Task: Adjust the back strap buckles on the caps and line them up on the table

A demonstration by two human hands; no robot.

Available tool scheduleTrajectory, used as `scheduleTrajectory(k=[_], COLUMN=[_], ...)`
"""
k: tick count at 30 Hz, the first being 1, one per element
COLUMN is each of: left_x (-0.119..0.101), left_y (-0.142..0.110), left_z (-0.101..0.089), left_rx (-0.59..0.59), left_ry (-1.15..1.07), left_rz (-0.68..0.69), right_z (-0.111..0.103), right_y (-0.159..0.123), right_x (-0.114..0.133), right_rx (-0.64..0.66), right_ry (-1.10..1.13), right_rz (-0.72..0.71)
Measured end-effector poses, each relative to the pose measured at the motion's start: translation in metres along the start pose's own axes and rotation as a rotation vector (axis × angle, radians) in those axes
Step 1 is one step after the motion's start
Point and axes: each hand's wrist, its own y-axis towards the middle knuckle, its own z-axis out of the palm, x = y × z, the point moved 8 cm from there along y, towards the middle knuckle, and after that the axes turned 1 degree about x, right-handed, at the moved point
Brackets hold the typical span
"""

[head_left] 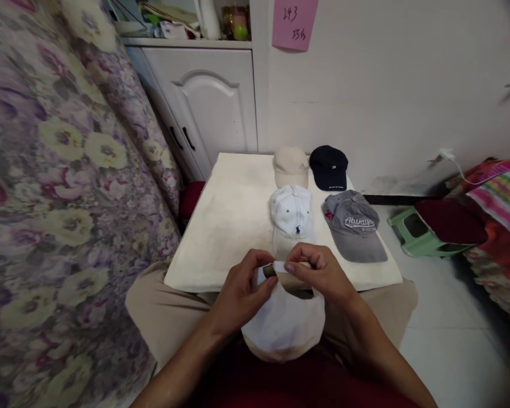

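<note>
A white baseball cap (283, 323) is between my hands, above my lap at the table's near edge, its rear opening and strap turned away from me. My left hand (253, 283) pinches the left part of the strap near a dark buckle or fastening. With thumb and fingers closed, my right hand (312, 269) grips the strap's right part. Just beyond lies a light blue cap (292, 212) with a small dark logo; the held cap and my fingers partly cover its brim. To its right rests a grey cap (355, 224) with white lettering.
A beige cap (291, 164) and a navy cap (329, 167) lie at the back of the cream-covered table (233, 215). A floral curtain (68, 198) hangs at left. A white cabinet (208, 102) stands behind, and a green stool (425, 238) is at right.
</note>
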Motion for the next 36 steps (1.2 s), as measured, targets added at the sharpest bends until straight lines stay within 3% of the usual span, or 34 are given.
scheduleTrajectory(k=[7, 13, 28, 36], left_x=[-0.002, -0.005, 0.017, 0.031], left_y=[0.001, 0.002, 0.005, 0.005], left_z=[0.003, 0.005, 0.012, 0.018], left_rx=[0.011, -0.031, 0.074, 0.136], left_ry=[0.030, 0.042, -0.461, -0.517], left_rz=[0.003, -0.025, -0.105, -0.206], right_z=[-0.007, 0.010, 0.014, 0.014], right_y=[0.004, 0.007, 0.012, 0.013], right_x=[-0.002, -0.017, -0.030, -0.026], right_rx=[-0.060, 0.060, 0.046, 0.046], right_ry=[0.011, 0.102, 0.281, 0.219], right_rz=[-0.045, 0.039, 0.064, 0.030])
